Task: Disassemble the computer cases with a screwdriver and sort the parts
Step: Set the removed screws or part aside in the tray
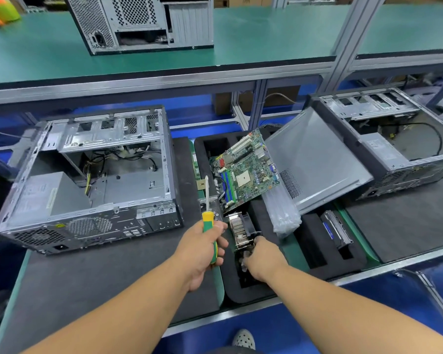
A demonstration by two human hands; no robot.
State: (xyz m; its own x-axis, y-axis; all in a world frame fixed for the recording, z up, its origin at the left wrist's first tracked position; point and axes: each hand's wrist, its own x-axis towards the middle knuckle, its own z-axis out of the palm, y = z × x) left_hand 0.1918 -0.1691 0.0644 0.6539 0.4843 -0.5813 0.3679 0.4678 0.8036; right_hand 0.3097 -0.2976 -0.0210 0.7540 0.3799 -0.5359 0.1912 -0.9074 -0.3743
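Observation:
My left hand (202,247) grips a yellow-and-green screwdriver (208,223) upright, its shaft pointing away from me. My right hand (262,259) holds the near end of a finned metal heatsink with a fan (239,229), low in a slot of the black foam tray (251,292). A green motherboard (246,169) leans tilted in the tray's far part. An open computer case (87,180) lies on its side on the left, with cables and a power supply inside. A second open case (394,144) lies on the right.
A grey side panel (315,159) leans against the right case. A clear plastic bag (284,213) lies beside the motherboard. A drive (336,228) sits in another foam tray. A third case (141,21) stands on the upper green shelf. An aluminium post (353,39) rises at right.

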